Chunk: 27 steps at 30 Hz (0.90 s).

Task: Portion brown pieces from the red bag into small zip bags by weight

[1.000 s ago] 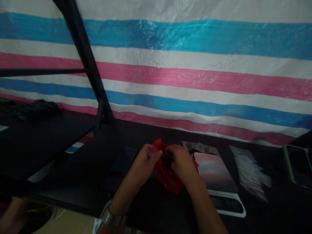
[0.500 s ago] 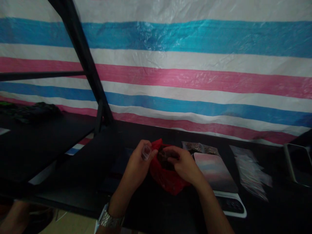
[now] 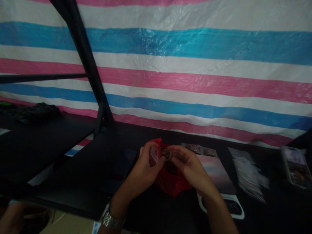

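Observation:
My left hand [image 3: 149, 165] is closed on a small clear plastic bag [image 3: 154, 154], whose mouth gapes toward the right. Opposite it, my right hand [image 3: 186, 162] pinches a small clear round cup [image 3: 167, 152] with brown bits in it, held close to the bag; whether the two touch I cannot tell. Both hands are over a red plastic bag [image 3: 174, 187] that stands open on the black table. Dark brown pieces [image 3: 170, 167] fill the inside of the red bag, too dim to name their kind.
Right of the red bag lies a kitchen scale [image 3: 219, 175], with filled clear packets [image 3: 200, 150] behind it. Farther right are a pile of flat clear bags [image 3: 250, 174] and a phone [image 3: 296, 167]. A black post [image 3: 85, 55] rises at left. Someone's blurred arm [image 3: 12, 216] shows lower left.
My right hand has come up out of the red bag with the clear cup and moved beside the small clear bag. My left hand has shifted slightly right, turning the bag's mouth toward it.

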Motion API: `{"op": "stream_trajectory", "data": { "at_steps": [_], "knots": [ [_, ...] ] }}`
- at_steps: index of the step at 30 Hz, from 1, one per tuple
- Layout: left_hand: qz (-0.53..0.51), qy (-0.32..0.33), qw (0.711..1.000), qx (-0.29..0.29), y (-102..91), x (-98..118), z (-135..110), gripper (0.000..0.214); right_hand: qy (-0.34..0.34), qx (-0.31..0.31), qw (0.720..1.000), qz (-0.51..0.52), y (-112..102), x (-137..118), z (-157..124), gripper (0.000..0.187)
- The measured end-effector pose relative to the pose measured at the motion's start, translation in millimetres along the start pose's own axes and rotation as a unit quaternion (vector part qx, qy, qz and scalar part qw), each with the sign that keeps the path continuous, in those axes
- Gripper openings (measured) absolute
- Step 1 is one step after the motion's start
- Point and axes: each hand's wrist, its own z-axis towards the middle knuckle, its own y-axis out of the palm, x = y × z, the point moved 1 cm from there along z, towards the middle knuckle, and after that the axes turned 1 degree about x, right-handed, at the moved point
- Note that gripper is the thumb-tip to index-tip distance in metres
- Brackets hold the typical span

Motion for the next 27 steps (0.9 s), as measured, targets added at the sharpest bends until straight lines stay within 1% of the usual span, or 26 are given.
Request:
{"op": "stream_trajectory", "data": {
  "at_steps": [3, 5, 7, 9, 11, 13, 15, 17, 19, 22, 24, 26, 27],
  "knots": [
    [-0.042, -0.009, 0.999, -0.009, -2.9, -2, -1, 0.036, 0.015, 0.000, 1.000, 0.023, -1, 0, -1, 0.031],
    [-0.058, -0.013, 0.998, -0.014, -4.5, -1, -3, 0.040, 0.010, 0.013, 0.999, 0.028, -2, -3, -1, 0.030],
    [-0.062, -0.017, 0.998, -0.011, -5.2, 0, -4, 0.042, -0.011, 0.035, 0.999, 0.025, -2, -10, -2, 0.030],
    [-0.054, -0.022, 0.998, -0.014, -4.2, 2, -4, 0.038, -0.035, 0.052, 0.998, 0.014, 0, -17, -3, 0.030],
    [-0.048, -0.025, 0.998, -0.029, -1.9, 3, -3, 0.035, -0.048, 0.052, 0.997, -0.007, 4, -23, -5, 0.029],
    [-0.050, -0.023, 0.998, -0.042, 0.4, 2, -2, 0.038, -0.073, 0.044, 0.995, -0.060, 9, -28, -8, 0.029],
    [-0.048, -0.016, 0.998, -0.039, 1.9, -1, -1, 0.041, -0.123, 0.040, 0.980, -0.151, 14, -32, -11, 0.034],
    [-0.037, -0.007, 0.999, -0.037, 2.8, -4, -1, 0.040, -0.177, 0.032, 0.953, -0.243, 18, -36, -14, 0.040],
    [-0.034, 0.001, 0.999, -0.041, 3.8, -6, -1, 0.039, -0.214, 0.017, 0.930, -0.300, 22, -39, -16, 0.042],
    [-0.051, 0.003, 0.998, -0.044, 5.3, -8, -2, 0.040, -0.246, 0.007, 0.907, -0.341, 25, -41, -16, 0.044],
    [-0.055, -0.006, 0.998, -0.035, 5.5, -7, -1, 0.040, -0.263, 0.016, 0.898, -0.351, 27, -43, -16, 0.046],
    [-0.056, -0.015, 0.998, -0.024, 3.8, -3, 0, 0.039, -0.283, 0.048, 0.892, -0.349, 26, -44, -15, 0.045],
    [-0.056, -0.016, 0.998, -0.020, 1.9, 0, 0, 0.038, -0.289, 0.074, 0.889, -0.347, 24, -43, -15, 0.043]
  ]
}}
